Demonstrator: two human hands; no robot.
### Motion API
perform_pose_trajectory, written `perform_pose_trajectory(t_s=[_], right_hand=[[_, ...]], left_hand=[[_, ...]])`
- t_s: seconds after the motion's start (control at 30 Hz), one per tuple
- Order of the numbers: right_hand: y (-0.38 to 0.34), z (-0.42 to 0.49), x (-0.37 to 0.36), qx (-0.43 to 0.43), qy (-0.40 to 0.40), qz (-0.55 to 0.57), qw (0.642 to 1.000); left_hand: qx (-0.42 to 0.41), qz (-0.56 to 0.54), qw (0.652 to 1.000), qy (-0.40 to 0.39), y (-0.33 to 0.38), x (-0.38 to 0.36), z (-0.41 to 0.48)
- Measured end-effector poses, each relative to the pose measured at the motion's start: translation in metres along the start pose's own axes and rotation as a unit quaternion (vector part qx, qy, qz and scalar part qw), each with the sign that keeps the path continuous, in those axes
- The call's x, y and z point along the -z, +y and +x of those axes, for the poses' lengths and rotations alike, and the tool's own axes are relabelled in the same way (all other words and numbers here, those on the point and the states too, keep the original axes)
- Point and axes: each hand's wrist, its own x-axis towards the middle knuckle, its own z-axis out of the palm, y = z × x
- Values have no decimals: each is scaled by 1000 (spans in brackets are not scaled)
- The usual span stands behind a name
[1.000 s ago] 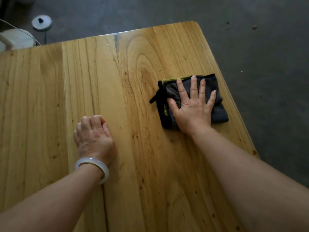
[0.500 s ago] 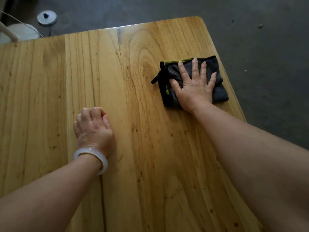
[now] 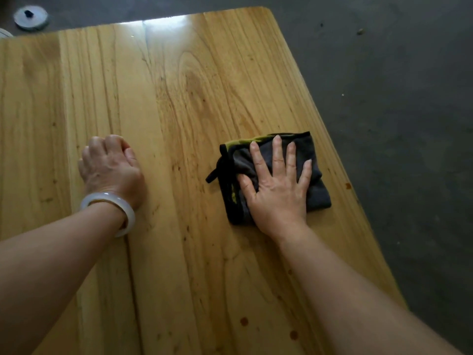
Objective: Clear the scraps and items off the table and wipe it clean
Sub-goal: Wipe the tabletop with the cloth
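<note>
Cloth (image 3: 316, 193) lies folded near the right edge of the table (image 3: 179, 98), pressed flat under the spread fingers of the right hand (image 3: 277, 193). The left hand (image 3: 112, 170) rests curled in a fist. Even pressure and overlapping strokes should lift the brown spots (image 3: 244, 321) nearer.

Grey floor (image 3: 396, 111), round metal disc (image 3: 31, 17) on it

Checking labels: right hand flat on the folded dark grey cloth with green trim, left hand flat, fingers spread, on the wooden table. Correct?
Not quite. Head view: the left hand rests on the wooden table with fingers curled, not spread. Rest holds.
</note>
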Motion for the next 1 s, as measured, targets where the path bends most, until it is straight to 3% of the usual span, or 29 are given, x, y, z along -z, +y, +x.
perform_pose_trajectory(t_s=[0.27, 1.0], right_hand=[[13, -52, -18, 11, 24, 17, 999], [21, 75, 19, -16, 13, -23, 1000]], left_hand=[[-3, -4, 1000, -5, -1, 0, -1], [10, -8, 1000, 14, -2, -5, 2]])
